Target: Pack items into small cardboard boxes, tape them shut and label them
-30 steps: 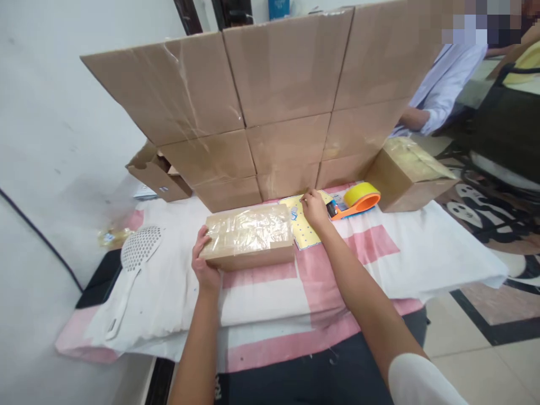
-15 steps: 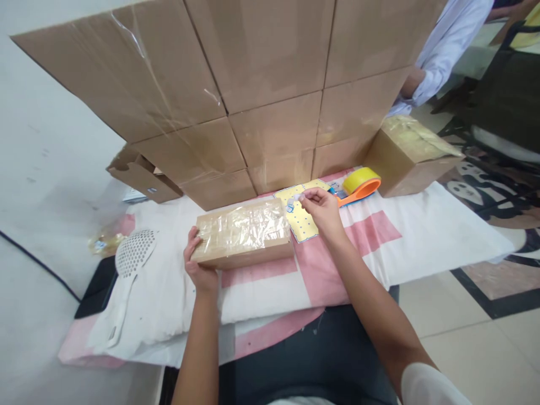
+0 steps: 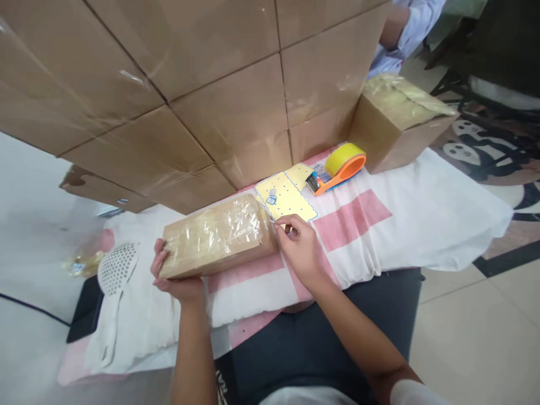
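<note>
left hand (image 3: pixel 175 281) gripping, right hand (image 3: pixel 300 250) pinching

Left hand (image 3: pixel 179 281) and forearm are bare, with no sleeve, ring or watch. Right hand (image 3: pixel 300 250) is likewise bare; a white short sleeve (image 3: pixel 415 394) shows at the upper arm.

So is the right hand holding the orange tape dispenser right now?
No, the right hand is at the end of the taped box, while the tape dispenser lies untouched farther back.
</note>
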A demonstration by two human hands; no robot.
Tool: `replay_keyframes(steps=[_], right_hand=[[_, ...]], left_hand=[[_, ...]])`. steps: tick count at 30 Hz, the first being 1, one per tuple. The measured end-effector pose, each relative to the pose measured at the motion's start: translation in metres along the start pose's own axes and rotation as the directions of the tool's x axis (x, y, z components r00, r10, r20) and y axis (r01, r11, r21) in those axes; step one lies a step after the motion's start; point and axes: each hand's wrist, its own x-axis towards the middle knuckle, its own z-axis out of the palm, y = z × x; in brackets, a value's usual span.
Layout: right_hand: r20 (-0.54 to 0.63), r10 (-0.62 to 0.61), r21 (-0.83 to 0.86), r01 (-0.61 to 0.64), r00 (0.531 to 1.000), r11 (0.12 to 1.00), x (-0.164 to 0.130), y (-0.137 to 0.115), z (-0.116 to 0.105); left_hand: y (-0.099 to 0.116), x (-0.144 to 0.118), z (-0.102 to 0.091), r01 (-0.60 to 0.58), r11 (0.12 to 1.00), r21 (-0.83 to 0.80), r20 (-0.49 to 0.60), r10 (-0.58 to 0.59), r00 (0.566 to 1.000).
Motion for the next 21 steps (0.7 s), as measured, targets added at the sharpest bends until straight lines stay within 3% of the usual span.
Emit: replay_keyframes(steps=[4, 8, 21], right_hand=[[0.041, -0.019, 0.067, 0.016, 0.999, 0.998, -0.004, -0.003, 0.001], [0.062, -0.053, 0.015, 0.052, 0.997, 0.999, -0.006, -0.002, 0.002], [0.082, -0.004, 0.079, -0.003, 0.997, 0.997, -0.007, 0.007, 0.006]], left_hand=[[0.002, -0.001, 0.004, -0.028, 1.000, 0.003, -0.005, 0.028, 1.000], [0.002, -0.001, 0.006, -0.032, 0.999, 0.023, -0.021, 0.032, 0.999], [0.001, -0.001, 0.006, -0.054, 0.996, 0.078, 0.006, 0.053, 0.999]])
